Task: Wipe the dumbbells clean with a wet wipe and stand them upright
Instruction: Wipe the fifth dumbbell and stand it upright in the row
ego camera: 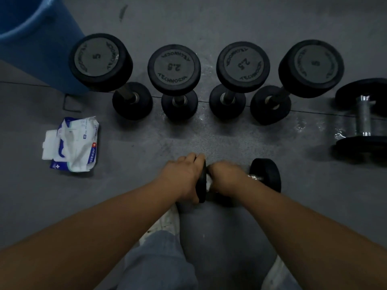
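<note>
Left hand [184, 176] gripping small dumbbell [265, 176] end, right hand [227, 177] clamping wipe [208, 182] on handle, bare floor [146, 143] around

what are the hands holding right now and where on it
Left hand grips the lying dumbbell's left end weight; right hand wraps its handle with a wipe.

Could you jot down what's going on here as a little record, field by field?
setting: grey gym floor, seen from above
standing upright: four black dumbbells in a row
lying on its side, far right: chrome-handled dumbbell
being cleaned: small dumbbell, lying on its side
left hand: grips one end of it
right hand: wraps the handle with a white wipe
wipe pack: open, on the floor at left
blue bin: top left corner
</note>
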A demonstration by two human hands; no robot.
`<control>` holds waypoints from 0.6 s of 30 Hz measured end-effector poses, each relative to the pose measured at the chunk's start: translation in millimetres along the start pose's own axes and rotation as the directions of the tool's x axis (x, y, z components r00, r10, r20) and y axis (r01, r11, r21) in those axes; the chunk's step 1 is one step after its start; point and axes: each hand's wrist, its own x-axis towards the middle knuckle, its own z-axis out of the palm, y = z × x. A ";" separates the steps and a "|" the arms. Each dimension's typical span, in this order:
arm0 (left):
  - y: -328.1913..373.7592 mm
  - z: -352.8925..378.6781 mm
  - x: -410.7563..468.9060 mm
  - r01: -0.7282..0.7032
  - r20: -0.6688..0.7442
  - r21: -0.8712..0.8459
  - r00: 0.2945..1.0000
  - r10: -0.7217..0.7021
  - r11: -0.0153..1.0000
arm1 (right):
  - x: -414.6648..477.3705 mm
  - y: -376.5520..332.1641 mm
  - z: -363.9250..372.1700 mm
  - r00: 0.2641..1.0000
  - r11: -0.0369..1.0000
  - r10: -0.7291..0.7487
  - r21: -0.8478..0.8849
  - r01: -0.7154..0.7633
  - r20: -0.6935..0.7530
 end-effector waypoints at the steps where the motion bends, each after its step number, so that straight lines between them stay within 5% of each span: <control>1: 0.7 0.7 -0.5 0.001 0.002 0.000 1.000 -0.001 1.000 | -3.0 -1.1 2.8 1.000 1.000 -0.011 -0.003 0.011 -0.017; 4: 1.2 9.3 -2.3 0.013 0.016 -0.031 1.000 -0.013 0.999 | -21.7 14.9 11.1 0.986 0.958 -0.048 0.273 0.091 -0.158; 7: -0.7 7.8 -1.6 0.000 0.008 -0.029 1.000 0.000 1.000 | -28.6 33.5 1.2 0.894 0.853 0.164 0.515 0.083 -0.417; 9: -1.3 4.8 -1.1 0.003 -0.014 -0.017 1.000 -0.003 1.000 | -22.0 30.4 2.0 0.845 0.918 0.223 0.396 -0.014 -0.486; 12: 0.8 8.0 -2.5 0.011 -0.018 -0.011 1.000 -0.012 1.000 | -16.4 0.0 21.0 0.898 0.974 0.199 0.178 -0.138 -0.393; 15: 0.7 12.5 -3.5 0.000 -0.042 -0.007 0.999 -0.001 1.000 | -34.9 -27.2 52.2 0.948 0.985 0.175 0.053 -0.167 -0.266; 18: 0.3 10.9 -3.3 -0.002 -0.038 -0.001 0.999 0.002 1.000 | -52.8 -22.6 61.5 0.954 0.994 0.076 -0.059 -0.097 -0.290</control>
